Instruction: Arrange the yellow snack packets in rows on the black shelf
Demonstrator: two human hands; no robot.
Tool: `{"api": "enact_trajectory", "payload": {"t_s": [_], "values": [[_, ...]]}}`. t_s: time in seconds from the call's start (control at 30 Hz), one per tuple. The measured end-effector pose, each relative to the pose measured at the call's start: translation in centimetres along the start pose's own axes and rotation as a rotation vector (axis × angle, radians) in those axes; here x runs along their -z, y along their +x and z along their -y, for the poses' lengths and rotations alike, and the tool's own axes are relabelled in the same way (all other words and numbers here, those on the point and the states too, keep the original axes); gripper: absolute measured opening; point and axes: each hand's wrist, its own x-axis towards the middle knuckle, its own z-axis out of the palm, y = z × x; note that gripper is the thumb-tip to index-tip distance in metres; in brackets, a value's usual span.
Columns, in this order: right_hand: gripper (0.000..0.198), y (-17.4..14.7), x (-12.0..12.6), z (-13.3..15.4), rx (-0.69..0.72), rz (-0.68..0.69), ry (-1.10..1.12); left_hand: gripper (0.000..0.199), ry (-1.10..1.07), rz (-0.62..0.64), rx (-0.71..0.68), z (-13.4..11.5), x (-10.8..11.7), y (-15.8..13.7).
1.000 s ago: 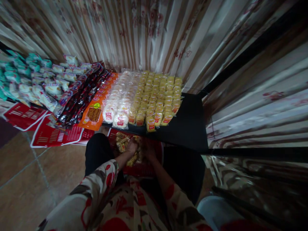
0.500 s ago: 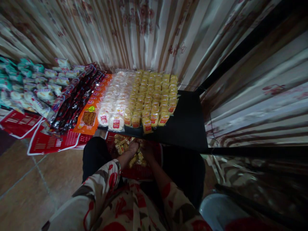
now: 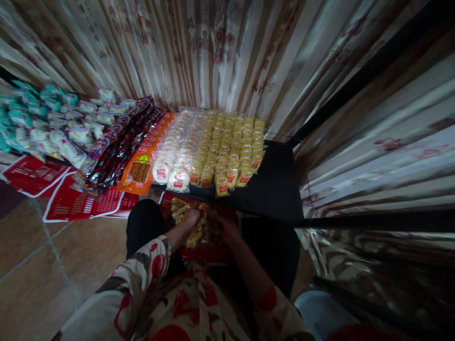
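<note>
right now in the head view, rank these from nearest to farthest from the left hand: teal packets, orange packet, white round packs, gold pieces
From the left hand:
1. gold pieces, right at it
2. white round packs, just ahead, slightly left
3. orange packet, ahead and further left
4. teal packets, at the far left

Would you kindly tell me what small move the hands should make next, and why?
Perhaps close the left hand around one of the small yellowish packets, since it and the right hand are both at that pile, and the dim view leaves it unclear whether either hand grips one.
</note>
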Motion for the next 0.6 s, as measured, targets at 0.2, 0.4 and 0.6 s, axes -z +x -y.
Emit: {"api": "enact_trajectory", "payload": {"t_s": [0.2, 0.4, 0.6], "values": [[0.022, -2.9, 0.3, 1.6, -0.08, 0.007, 0.064, 0.036, -0.099, 0.171, -0.027, -1.6, 0.4, -2.7], [0.031, -6.4, 0.9, 4.4, -0.124, -0.122, -0.011, 0.028, -0.119, 0.232, -0.033, -1.9, 1.0, -5.9], [0.047, -8.3, 1.5, 6.8, 0.094, -0.134, -0.267, 0.042, -0.016, 0.316, -0.11, -1.7, 0.7, -7.5]]}}
